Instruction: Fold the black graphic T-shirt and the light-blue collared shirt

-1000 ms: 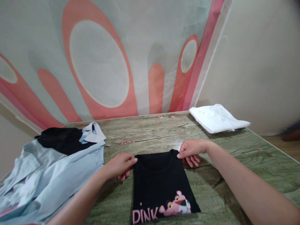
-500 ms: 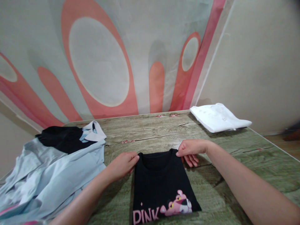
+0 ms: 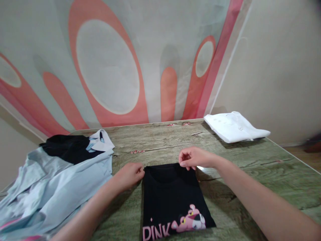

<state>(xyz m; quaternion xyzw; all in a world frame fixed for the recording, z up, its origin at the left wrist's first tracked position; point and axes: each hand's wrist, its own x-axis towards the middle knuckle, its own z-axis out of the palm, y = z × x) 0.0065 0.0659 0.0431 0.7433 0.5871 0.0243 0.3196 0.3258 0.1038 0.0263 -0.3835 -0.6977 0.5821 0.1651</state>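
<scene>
Right hand [image 3: 188, 159] has shifted inward, apparently adjusting the black shirt [image 3: 172, 195], lower centre; grip unclear. Left hand [image 3: 132, 173] pinches the shirt's left corner.

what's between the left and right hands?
The black T-shirt, at its neckline end, lies between the left hand and right hand; the head view shows it.

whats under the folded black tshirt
The black t-shirt lies on the wood-patterned tabletop, which shows beyond its far edge and along both sides. The surface directly beneath is covered by the shirt, so whether anything else is there cannot be seen.
</scene>
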